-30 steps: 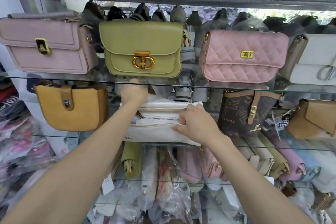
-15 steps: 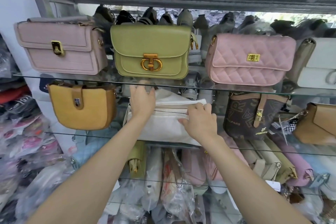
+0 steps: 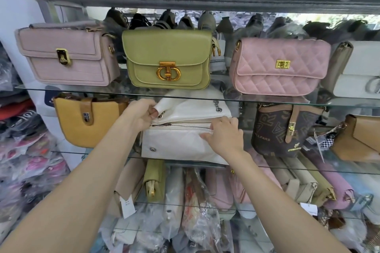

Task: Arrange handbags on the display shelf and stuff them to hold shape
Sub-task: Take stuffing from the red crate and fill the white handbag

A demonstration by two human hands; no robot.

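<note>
A white handbag (image 3: pixel 176 144) stands on the middle glass shelf (image 3: pixel 308 165) between a mustard bag (image 3: pixel 82 123) and a brown monogram bag (image 3: pixel 281 129). Its flap is lifted up behind the zipped body. My left hand (image 3: pixel 139 115) grips the flap's left corner beside the chain strap. My right hand (image 3: pixel 224 133) pinches the bag's front at the right end of the zip. What lies inside the bag is hidden.
On the upper glass shelf (image 3: pixel 72 90) stand a lilac bag (image 3: pixel 67 57), a green bag (image 3: pixel 166 59) and a pink quilted bag (image 3: pixel 281 68). A tan bag (image 3: pixel 357 139) sits at the right. Wrapped bags and packets crowd the lower shelves and the left side.
My left hand has gone from reaching behind the white bag to gripping its flap and raising it. The right hand stayed on the zip end. The view shifted slightly left.
</note>
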